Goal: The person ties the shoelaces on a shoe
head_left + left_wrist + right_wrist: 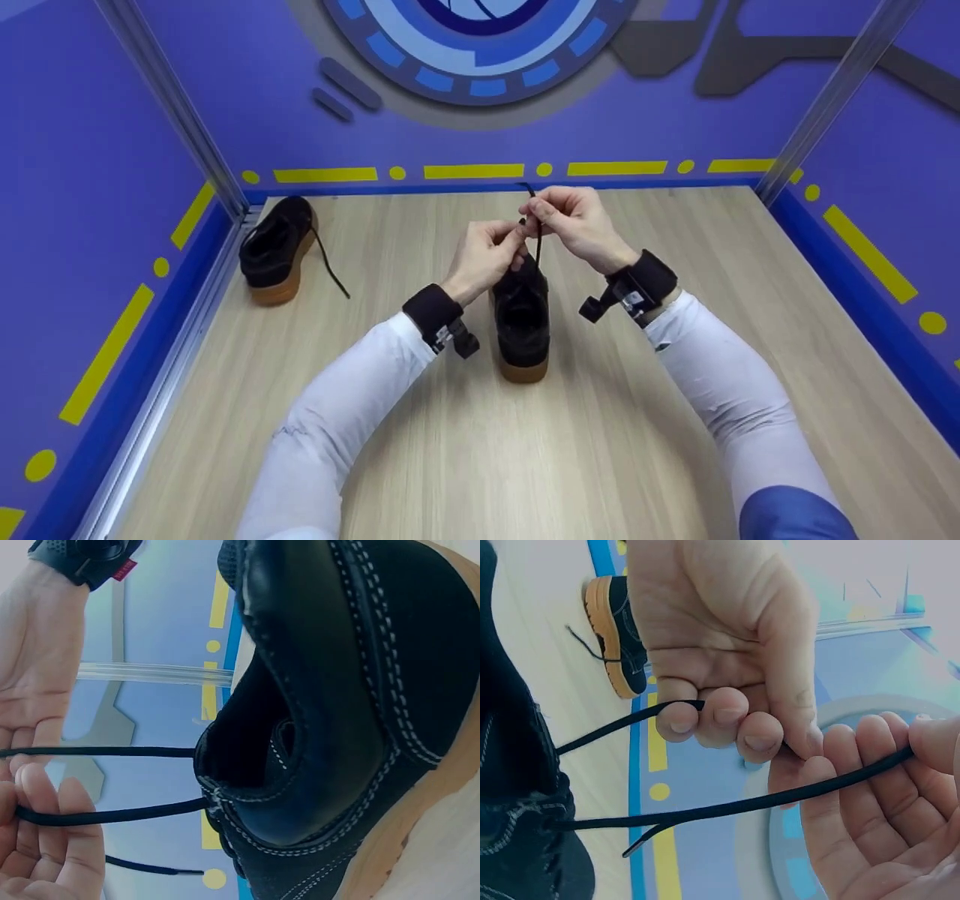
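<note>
A black shoe (523,330) with a tan sole and white stitching stands on the table under my hands, its toe pointing away. Two black lace (727,806) ends rise from it, drawn up. My left hand (484,259) pinches one lace between thumb and fingertips, above the shoe's front. The other lace is held by my right hand (581,225), just right of and slightly beyond the left; it runs across the fingers to the thumb, and its loose tip hangs free in the right wrist view. Fingertips of both hands are close together. The hands partly hide the shoe's toe.
A second black shoe (276,251) stands at the table's far left, a loose lace (330,262) trailing to its right. Blue-purple panels (480,142) with yellow marks enclose the wooden table (645,450) at the back and sides. Metal posts (169,97) stand at the back corners.
</note>
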